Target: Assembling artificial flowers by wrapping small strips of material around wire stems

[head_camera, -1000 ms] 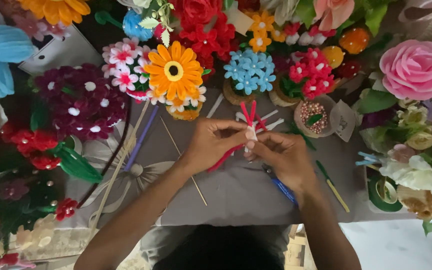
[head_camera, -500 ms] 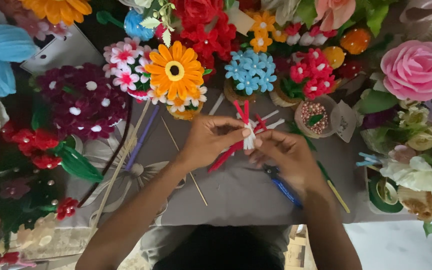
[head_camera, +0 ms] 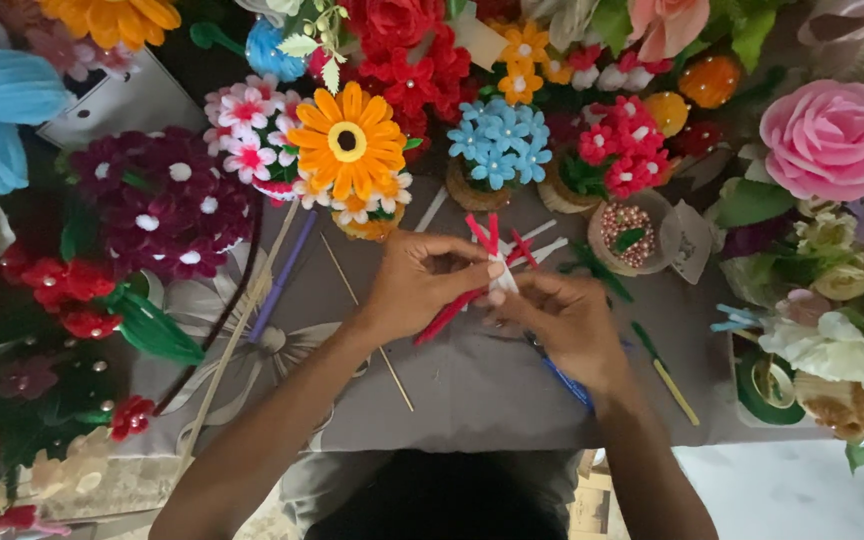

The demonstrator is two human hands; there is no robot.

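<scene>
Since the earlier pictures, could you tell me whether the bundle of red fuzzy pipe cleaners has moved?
Yes. The bundle of red fuzzy pipe cleaners has shifted slightly left, away from the small bowl of pink beads.

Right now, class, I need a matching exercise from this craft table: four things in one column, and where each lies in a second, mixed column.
Things:
1. pink rose
2. orange daisy
3. red pipe cleaners
4. thin wooden stick

Places:
A. between the left hand and right hand
B. far right edge
C. flat on the grey cloth, left of the left wrist
D. top centre-left, beside the blue flower cluster

Pairs: 1-B, 2-D, 3-A, 4-C
</scene>
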